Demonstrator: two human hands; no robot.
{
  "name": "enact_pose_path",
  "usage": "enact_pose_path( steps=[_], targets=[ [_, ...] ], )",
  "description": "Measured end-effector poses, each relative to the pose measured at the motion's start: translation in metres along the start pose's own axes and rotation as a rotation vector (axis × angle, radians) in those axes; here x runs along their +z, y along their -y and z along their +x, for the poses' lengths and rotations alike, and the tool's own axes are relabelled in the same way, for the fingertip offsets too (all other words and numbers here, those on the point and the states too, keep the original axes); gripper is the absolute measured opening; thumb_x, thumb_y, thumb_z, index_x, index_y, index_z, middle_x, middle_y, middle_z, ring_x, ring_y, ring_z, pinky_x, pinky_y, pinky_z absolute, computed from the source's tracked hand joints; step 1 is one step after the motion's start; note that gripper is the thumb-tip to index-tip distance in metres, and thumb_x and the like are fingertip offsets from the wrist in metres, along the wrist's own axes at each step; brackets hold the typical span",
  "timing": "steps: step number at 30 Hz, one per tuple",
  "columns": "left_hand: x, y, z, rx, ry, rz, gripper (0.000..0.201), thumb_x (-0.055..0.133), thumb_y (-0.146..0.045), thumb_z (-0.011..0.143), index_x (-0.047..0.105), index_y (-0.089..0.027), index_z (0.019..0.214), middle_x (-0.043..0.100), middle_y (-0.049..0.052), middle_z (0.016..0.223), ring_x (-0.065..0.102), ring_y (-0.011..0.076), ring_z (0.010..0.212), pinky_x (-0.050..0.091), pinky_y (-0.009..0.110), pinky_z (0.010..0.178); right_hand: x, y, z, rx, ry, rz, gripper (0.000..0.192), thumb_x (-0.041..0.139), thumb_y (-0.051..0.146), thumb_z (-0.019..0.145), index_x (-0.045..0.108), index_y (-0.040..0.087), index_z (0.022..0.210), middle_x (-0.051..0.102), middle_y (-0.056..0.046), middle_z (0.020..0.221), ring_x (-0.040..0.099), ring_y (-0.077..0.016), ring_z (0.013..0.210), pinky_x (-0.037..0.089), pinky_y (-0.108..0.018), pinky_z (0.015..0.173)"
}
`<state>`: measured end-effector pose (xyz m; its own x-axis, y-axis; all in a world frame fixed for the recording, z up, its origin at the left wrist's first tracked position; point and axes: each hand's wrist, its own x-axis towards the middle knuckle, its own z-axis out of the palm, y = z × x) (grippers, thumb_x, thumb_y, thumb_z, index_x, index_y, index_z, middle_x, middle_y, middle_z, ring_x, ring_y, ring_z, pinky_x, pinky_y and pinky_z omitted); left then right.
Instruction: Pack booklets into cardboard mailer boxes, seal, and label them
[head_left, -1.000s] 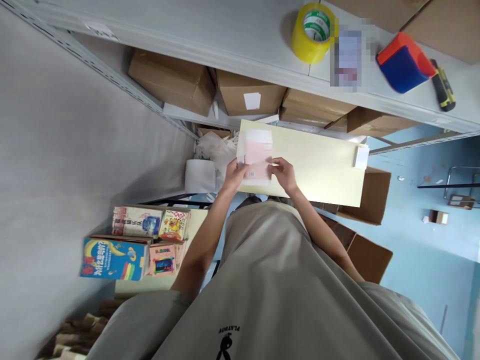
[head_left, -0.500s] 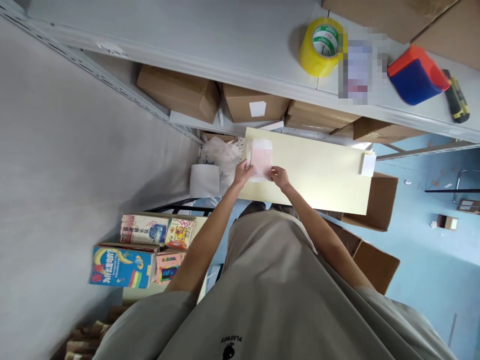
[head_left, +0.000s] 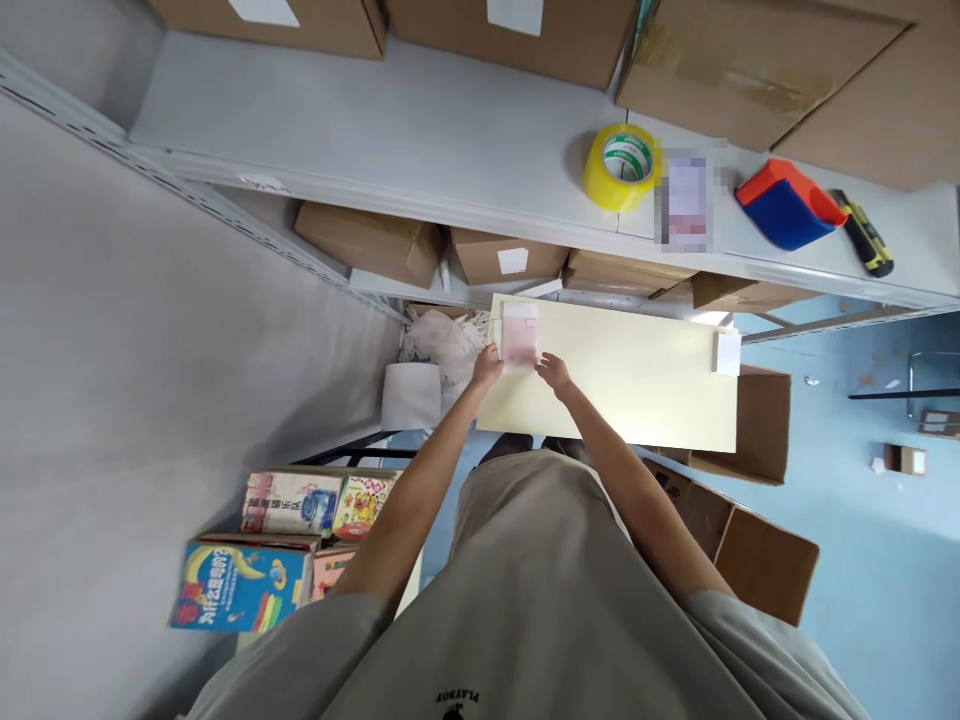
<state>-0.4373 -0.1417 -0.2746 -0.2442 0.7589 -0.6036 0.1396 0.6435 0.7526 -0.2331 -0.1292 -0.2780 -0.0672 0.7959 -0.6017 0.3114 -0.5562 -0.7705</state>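
A small stack of pink and white paper slips (head_left: 519, 338) rests on a pale yellow board (head_left: 637, 380) that lies below the shelf. My left hand (head_left: 486, 367) pinches the stack's lower left corner. My right hand (head_left: 553, 371) holds its lower right edge. Both arms reach forward and down from my grey shirt. A small white block (head_left: 727, 352) sits at the board's far right end.
A grey metal shelf (head_left: 450, 140) carries a yellow tape roll (head_left: 621, 165), a red and blue tape dispenser (head_left: 789, 204), a yellow-black knife (head_left: 862, 233) and cardboard boxes. More boxes stand underneath. Children's books (head_left: 247, 570) are stacked at lower left, a paper roll (head_left: 411, 396) beside the wall.
The slips and both hands have moved further away onto the board's left end. The view has tilted up, showing more of the shelf and the boxes on it.
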Motion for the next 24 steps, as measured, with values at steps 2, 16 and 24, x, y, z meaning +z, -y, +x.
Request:
enact_pose_path(
  steps=[2, 16, 24],
  targets=[
    [-0.003, 0.010, -0.014, -0.002, -0.003, -0.040, 0.069, 0.079, -0.017, 0.072, 0.078, -0.013, 0.141, 0.080, 0.027, 0.153, 0.072, 0.0436, 0.155, 0.060, 0.053, 0.128, -0.011, -0.007, -0.015, 0.057, -0.022, 0.002, 0.061, 0.095, 0.038, 0.082, 0.082, 0.023, 0.140, 0.088, -0.020, 0.138, 0.083, -0.0393, 0.134, 0.067, -0.060, 0.120],
    [-0.016, 0.047, -0.150, 0.143, -0.212, -0.520, 0.032, 0.087, -0.043, 0.083, 0.085, -0.020, 0.104, 0.092, 0.017, 0.123, 0.086, 0.0323, 0.119, 0.064, 0.052, 0.118, -0.054, 0.013, -0.093, -0.149, 0.309, -0.040, 0.068, 0.100, 0.071, 0.070, 0.084, 0.025, 0.118, 0.090, -0.016, 0.129, 0.087, -0.0340, 0.117, 0.067, -0.062, 0.118],
    [0.011, 0.070, -0.292, 0.220, -0.496, -0.745, 0.049, 0.101, -0.066, 0.079, 0.089, -0.022, 0.096, 0.093, 0.013, 0.113, 0.085, 0.0295, 0.109, 0.066, 0.047, 0.109, -0.016, 0.030, -0.157, -0.353, 0.762, -0.135, 0.069, 0.090, 0.083, 0.090, 0.084, 0.027, 0.131, 0.090, -0.014, 0.136, 0.088, -0.0316, 0.118, 0.069, -0.055, 0.117]
  ],
)
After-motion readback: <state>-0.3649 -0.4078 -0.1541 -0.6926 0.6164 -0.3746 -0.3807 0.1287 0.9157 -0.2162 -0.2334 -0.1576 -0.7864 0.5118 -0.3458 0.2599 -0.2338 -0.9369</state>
